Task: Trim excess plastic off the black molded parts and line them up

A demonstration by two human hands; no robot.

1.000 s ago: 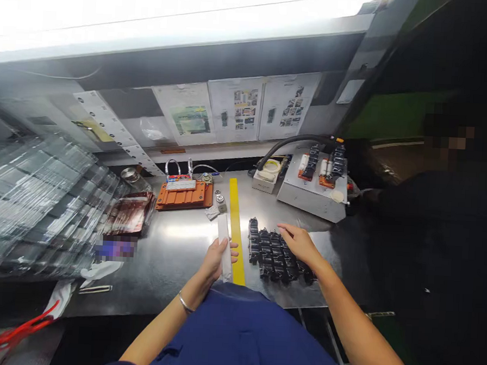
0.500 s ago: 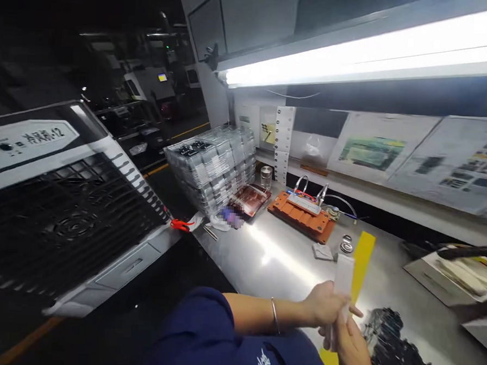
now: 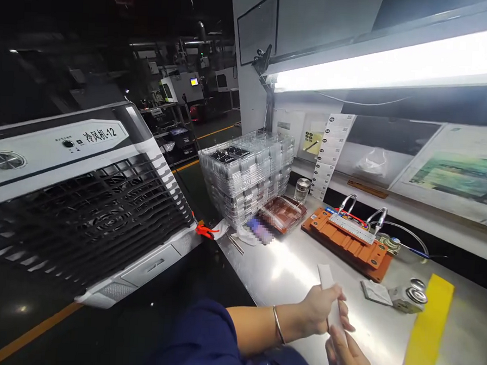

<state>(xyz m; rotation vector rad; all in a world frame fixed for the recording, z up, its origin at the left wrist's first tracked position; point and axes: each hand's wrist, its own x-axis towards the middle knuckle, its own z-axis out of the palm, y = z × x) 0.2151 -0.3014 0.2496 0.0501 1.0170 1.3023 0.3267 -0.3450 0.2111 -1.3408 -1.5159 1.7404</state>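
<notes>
Above the metal bench, my left hand point(image 3: 316, 309) is closed around a flat white strip point(image 3: 325, 276), whose upper end sticks out past my fingers. My right hand point(image 3: 351, 357) grips the lower part of the same strip, just below the left. What the strip is made of I cannot tell. Beyond my hands lies an orange fixture point(image 3: 349, 240) with metal handles and a white plate. To its right sit a folded white cloth point(image 3: 376, 292) and a small metal-topped container point(image 3: 411, 297).
Stacked clear plastic trays point(image 3: 248, 172) stand at the bench's left end, beside brown packets point(image 3: 282, 213) and a glass jar point(image 3: 302, 190). A large air cooler point(image 3: 103, 213) is left of the bench. Tweezers point(image 3: 236, 244) lie near the edge. Yellow tape point(image 3: 427, 328) crosses the bench at right.
My view has swung left, and the black parts have gone out of sight. My right hand has left the black parts and come to the strip held in my left hand.
</notes>
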